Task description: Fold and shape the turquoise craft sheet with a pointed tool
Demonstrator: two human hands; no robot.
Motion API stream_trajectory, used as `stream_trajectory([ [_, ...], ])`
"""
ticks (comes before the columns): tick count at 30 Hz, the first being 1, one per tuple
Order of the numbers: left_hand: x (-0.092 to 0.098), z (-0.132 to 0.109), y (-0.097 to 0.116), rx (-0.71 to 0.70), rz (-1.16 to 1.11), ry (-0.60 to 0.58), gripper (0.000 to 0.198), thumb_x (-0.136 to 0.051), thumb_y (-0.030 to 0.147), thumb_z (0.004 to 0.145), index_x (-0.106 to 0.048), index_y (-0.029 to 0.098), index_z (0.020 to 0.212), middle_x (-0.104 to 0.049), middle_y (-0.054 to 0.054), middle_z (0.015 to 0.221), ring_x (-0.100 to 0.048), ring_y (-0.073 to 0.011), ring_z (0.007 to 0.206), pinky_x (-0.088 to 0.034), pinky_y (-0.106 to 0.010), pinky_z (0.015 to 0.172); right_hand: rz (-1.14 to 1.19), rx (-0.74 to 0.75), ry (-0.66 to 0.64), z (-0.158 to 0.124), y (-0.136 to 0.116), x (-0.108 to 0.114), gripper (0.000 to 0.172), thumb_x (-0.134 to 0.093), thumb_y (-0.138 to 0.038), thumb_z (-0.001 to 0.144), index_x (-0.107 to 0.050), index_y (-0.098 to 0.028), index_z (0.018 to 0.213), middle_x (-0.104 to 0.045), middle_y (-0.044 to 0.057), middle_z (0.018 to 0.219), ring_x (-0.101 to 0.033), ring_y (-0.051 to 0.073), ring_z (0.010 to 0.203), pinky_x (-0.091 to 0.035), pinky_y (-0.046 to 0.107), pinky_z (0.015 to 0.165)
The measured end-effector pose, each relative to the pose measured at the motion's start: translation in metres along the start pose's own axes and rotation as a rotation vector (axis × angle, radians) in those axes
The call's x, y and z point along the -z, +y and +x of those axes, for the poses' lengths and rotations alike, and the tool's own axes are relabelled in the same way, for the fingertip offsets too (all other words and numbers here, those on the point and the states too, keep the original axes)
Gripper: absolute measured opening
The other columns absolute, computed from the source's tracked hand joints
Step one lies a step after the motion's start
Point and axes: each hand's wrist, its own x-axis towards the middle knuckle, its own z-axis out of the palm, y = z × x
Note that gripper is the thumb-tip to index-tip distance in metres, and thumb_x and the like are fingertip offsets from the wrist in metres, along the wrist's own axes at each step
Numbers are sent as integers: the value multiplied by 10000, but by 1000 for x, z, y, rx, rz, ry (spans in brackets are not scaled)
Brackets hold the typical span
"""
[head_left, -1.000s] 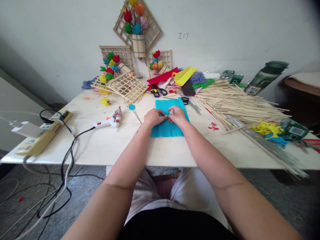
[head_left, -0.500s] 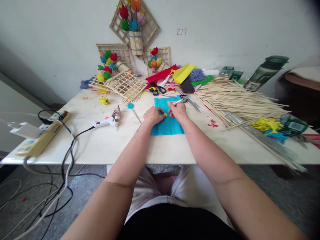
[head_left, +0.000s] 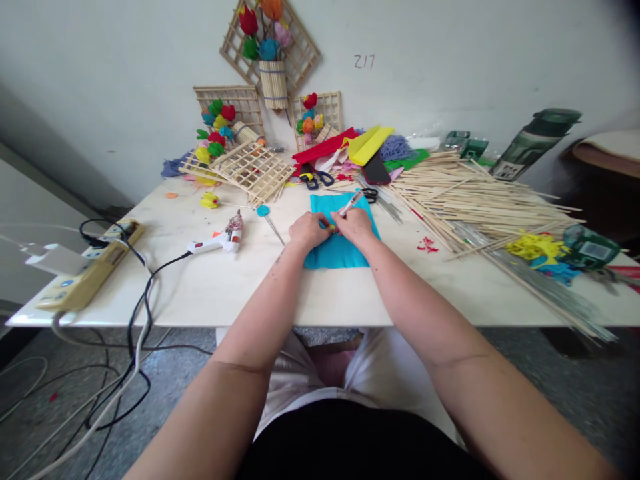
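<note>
A turquoise sheet (head_left: 340,255), perhaps felt or crepe paper, lies flat on the table before me. My left hand (head_left: 311,231) rests on its left part, fingers closed around a small yellow piece (head_left: 332,229) pressed to the sheet. In my right hand (head_left: 354,224) is a pale pen (head_left: 352,201), its upper end slanting up and to the right. The pen's tip is hidden by my fingers, close beside the yellow piece. Just left of the sheet lies a turquoise disc (head_left: 263,211) with thin wires.
A glue gun (head_left: 215,245) and a power strip (head_left: 95,270) with cables lie left. Wooden lattices (head_left: 250,170) and scissors (head_left: 316,179) are behind. Wooden sticks (head_left: 470,200), wires (head_left: 540,293) and a dark green bottle (head_left: 537,143) occupy the right.
My right hand has moved left and slightly down, close to my left fingertips, and the pen stands steeper. The sheet's right part, under that hand before, now shows more.
</note>
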Motion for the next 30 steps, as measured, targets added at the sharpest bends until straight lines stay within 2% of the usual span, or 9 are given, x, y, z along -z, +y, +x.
stream_trajectory([
  [5,-2,-1,1,-2,26,13,305,-607,492,698,-669,298,925,-635,-44,973,-588,-249,925,-459,-345,771,172,6,25,6,6,-2,251,-493,-331,813,-662,-162,890,-662,32,672,-646,146,711,-481,210,698],
  [9,-2,-2,2,-13,50,16,315,-580,491,722,-659,293,954,-615,-53,1015,-585,-248,931,-459,-347,777,296,0,-28,10,11,-4,226,-519,-207,766,-636,-165,954,-664,9,689,-626,120,626,-500,214,659],
  [13,-3,-3,3,-7,91,26,314,-554,509,737,-654,309,958,-608,-42,1033,-585,-232,938,-462,-338,783,360,31,-49,11,14,-6,213,-520,-266,784,-629,-163,935,-656,11,654,-586,118,507,-517,258,606],
  [19,-4,-2,2,-10,99,20,364,-502,572,759,-655,309,958,-613,-41,1048,-583,-234,963,-463,-339,800,268,101,-29,11,14,-4,273,-513,-391,810,-652,-157,839,-666,49,629,-629,171,600,-516,323,707],
  [24,-4,-1,2,-15,95,11,359,-514,569,750,-656,309,952,-619,-39,1048,-586,-243,965,-468,-357,802,164,117,-20,8,11,0,371,-450,-445,845,-650,-156,727,-657,63,605,-637,181,637,-499,313,726],
  [30,-4,-1,1,-22,90,26,374,-529,587,731,-655,308,945,-622,-39,1023,-595,-235,930,-472,-351,784,61,134,5,5,6,4,411,-423,-467,860,-662,-151,753,-663,76,660,-640,203,770,-474,300,760],
])
